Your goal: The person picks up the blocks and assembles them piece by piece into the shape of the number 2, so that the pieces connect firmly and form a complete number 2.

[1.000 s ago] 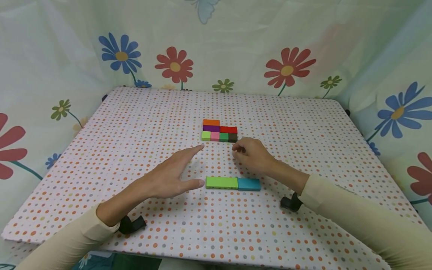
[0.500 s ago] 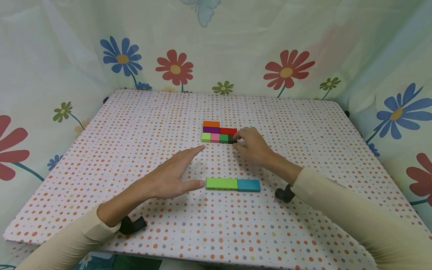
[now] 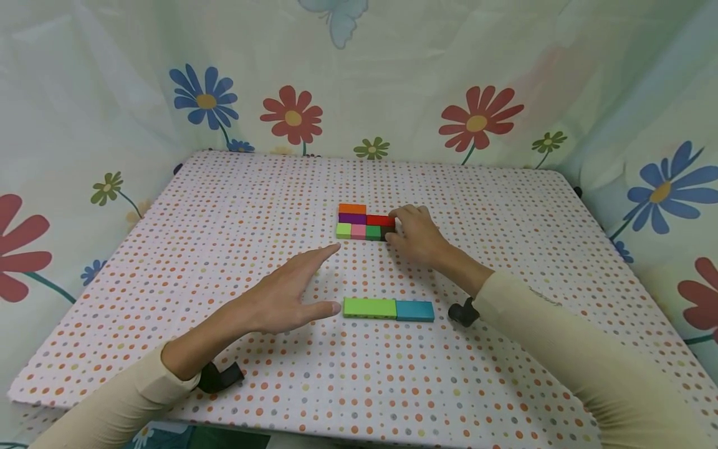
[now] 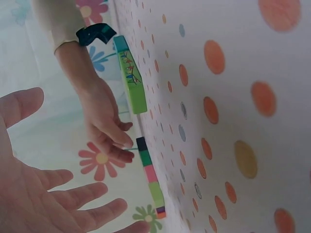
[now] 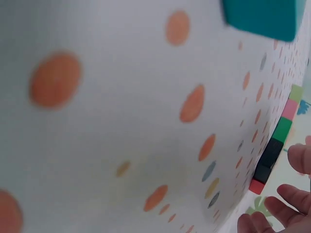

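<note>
A cluster of small blocks lies mid-table: orange [image 3: 351, 208], purple [image 3: 352, 219] and red [image 3: 379, 220] behind, light green [image 3: 343, 230], pink [image 3: 358, 231], green [image 3: 373, 231] and black [image 3: 386, 232] in front. My right hand [image 3: 394, 228] is at the cluster's right end, its loosely curled fingertips [image 5: 299, 158] touching the ends of the red and black blocks [image 5: 267, 160]. My left hand [image 3: 328, 279] hovers flat with its fingers spread, holding nothing, just left of a long green block [image 3: 369, 307] joined to a teal block [image 3: 414, 310].
The table is covered by a dotted cloth [image 3: 224, 206]. Floral curtains [image 3: 477, 112] close it in at the back and on both sides. The near edge runs along the bottom of the head view. Black wrist straps [image 3: 219, 376] sit on both forearms.
My right hand has moved forward from the open cloth to the right end of the block cluster and now touches it. The left hand and the green and teal blocks have stayed put.
</note>
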Available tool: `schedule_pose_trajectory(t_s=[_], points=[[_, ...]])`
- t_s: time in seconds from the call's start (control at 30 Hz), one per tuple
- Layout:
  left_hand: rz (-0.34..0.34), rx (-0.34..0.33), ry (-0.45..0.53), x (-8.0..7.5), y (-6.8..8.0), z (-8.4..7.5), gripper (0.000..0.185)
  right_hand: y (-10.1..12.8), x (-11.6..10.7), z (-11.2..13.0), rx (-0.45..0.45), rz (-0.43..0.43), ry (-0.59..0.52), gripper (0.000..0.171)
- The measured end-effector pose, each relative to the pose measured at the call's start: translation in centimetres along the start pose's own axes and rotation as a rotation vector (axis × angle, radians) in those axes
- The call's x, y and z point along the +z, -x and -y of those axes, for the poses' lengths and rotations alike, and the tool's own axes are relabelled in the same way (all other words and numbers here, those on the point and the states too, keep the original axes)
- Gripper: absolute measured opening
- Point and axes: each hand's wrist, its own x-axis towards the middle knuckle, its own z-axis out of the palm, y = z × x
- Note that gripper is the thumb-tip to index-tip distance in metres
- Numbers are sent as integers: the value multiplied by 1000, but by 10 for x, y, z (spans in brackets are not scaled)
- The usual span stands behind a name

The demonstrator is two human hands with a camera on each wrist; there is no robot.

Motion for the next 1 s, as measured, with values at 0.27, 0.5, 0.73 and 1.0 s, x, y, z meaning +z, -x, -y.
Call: schedule_pose_trajectory(t_s=[0.27, 0.5, 0.73, 1.0], points=[[5, -16, -4, 1, 1, 1, 91, -8, 6, -2, 27, 48, 29, 56], [10, -11, -4, 0, 0, 1, 90, -15, 7, -4, 35, 65, 54, 58], [12, -9, -15, 0, 0, 4, 90, -22, 7, -8, 20, 70, 59, 57], [0, 1, -19, -1, 0, 4, 90, -29, 8, -9, 1, 103, 63, 53]])
